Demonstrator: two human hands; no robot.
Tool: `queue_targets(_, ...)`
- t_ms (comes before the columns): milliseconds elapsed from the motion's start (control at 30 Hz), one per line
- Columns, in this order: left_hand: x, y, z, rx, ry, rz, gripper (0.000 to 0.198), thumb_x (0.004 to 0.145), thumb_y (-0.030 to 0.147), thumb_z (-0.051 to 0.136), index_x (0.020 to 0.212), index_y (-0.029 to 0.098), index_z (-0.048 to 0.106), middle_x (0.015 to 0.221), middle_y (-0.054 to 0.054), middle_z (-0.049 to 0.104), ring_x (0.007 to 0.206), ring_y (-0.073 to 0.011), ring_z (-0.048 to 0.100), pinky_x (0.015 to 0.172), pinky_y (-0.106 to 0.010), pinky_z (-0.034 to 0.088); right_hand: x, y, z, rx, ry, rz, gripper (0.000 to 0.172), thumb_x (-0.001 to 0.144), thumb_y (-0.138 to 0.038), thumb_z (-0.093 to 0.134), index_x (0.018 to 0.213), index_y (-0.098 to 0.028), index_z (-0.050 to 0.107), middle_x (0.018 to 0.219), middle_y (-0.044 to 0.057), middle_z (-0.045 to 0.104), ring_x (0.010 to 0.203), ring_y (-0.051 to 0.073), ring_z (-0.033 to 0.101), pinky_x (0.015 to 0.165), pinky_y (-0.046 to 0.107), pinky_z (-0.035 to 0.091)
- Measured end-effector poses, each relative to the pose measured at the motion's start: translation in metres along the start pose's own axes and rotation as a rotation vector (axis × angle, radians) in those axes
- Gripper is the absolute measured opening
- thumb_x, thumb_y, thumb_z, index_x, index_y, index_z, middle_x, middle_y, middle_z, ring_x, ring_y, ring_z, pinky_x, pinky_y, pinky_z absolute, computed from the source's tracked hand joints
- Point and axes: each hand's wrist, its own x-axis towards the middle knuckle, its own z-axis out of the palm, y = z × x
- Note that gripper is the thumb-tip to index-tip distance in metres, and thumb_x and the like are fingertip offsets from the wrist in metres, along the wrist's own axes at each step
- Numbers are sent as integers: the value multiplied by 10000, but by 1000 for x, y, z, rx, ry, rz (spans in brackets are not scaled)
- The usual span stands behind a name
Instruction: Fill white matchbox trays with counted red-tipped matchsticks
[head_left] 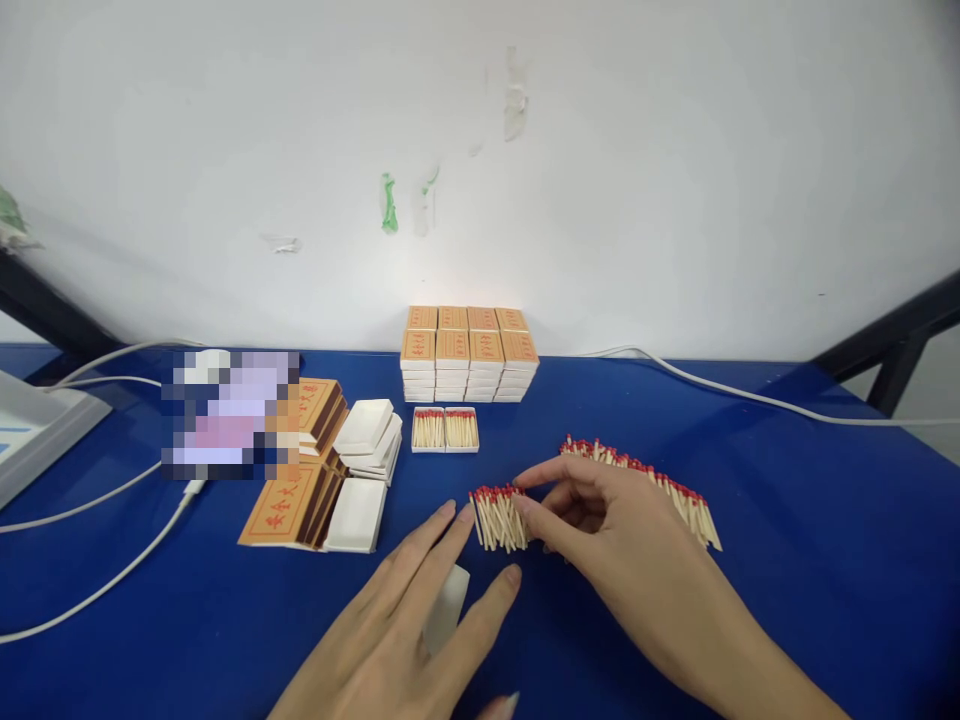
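Observation:
My left hand (405, 620) is spread, palm down, over a white matchbox tray (448, 605) that shows between its fingers and is otherwise hidden. Just beyond its fingertips lies a small heap of red-headed matches (499, 520). The thumb and index finger of my right hand (607, 520) close on match heads at the right side of this heap; its other fingers are curled. A longer row of loose matches (686, 505) stretches behind the right hand, partly covered by it. Two trays filled with matches (445, 430) sit side by side farther back.
Stacked matchboxes (469, 350) stand against the wall. To the left are orange matchbox sleeves (281, 505) and several white trays (356, 515). A blurred-out phone-like object (240, 405) and white cables (127, 590) lie farther left on the blue table (172, 640).

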Motion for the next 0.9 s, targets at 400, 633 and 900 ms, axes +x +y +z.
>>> queue_targets(400,-2,1,2,-121,4,-16,611,1094,366,736,1669,215,592,1787,-268,432,1641,-444,483,1156,-558,606,5,4,-10,-268,234,-136,319,1059,-534,585,1105,-291,786,859,36,789,760,254,723,730,430,513)
queue_targets(633,-6,7,9,-187,-2,-92,862,964,240,860,1740,332,496,1888,-192,254,1653,-459,461,1176,-575,596,12,22,-7,-758,561,-279,164,1021,-393,695,997,-259,786,970,91,747,867,311,705,557,353,326)
queue_targets(900,-5,6,11,-174,10,-92,918,940,186,848,1759,337,464,1877,-190,277,1651,-441,471,1184,-561,593,11,27,2,-994,612,-384,187,1067,-321,623,916,-235,693,909,124,711,912,321,657,548,355,297)
